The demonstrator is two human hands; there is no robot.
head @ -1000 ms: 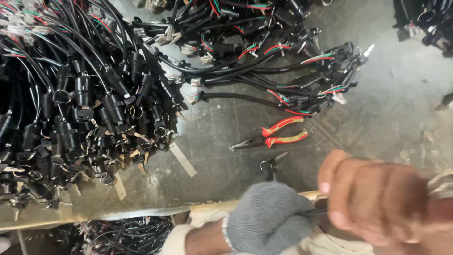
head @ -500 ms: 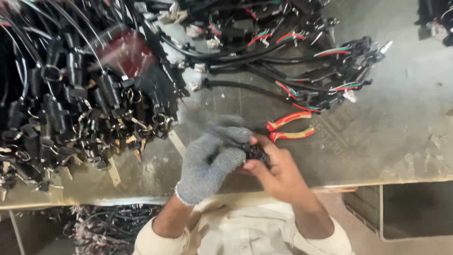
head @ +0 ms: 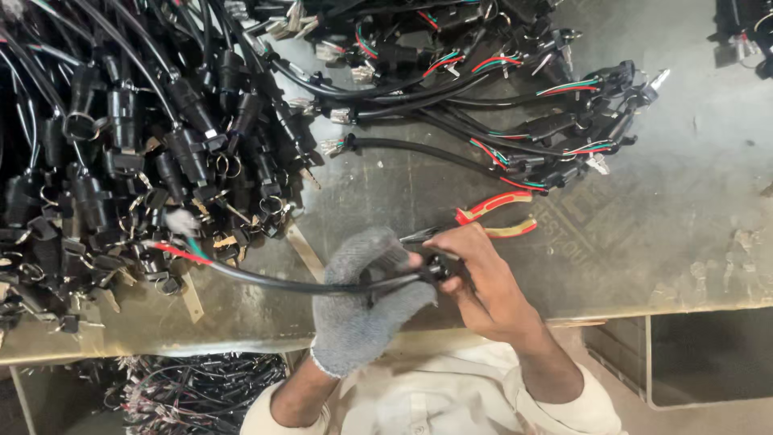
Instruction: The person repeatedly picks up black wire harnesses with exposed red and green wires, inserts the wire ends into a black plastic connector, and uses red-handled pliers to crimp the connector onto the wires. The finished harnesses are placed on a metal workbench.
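My left hand (head: 364,296), in a grey knit glove, is closed around a black cable (head: 266,279) that runs left to red, green and white wire ends (head: 173,250). My bare right hand (head: 477,278) pinches the small black connector (head: 439,266) at the cable's right end, right against the gloved fingers. Red-handled pliers (head: 493,216) lie on the metal table just beyond my right hand, partly hidden by it.
A big heap of black cable assemblies with key rings (head: 121,153) fills the left of the grey metal table (head: 684,201). More black cables with coloured wires (head: 499,97) lie at the top centre. Another tangle of wires (head: 193,391) sits below the table edge.
Both hands rose from below the table edge, met over the table near the pliers, and now hold a black cable stretched out to the left.
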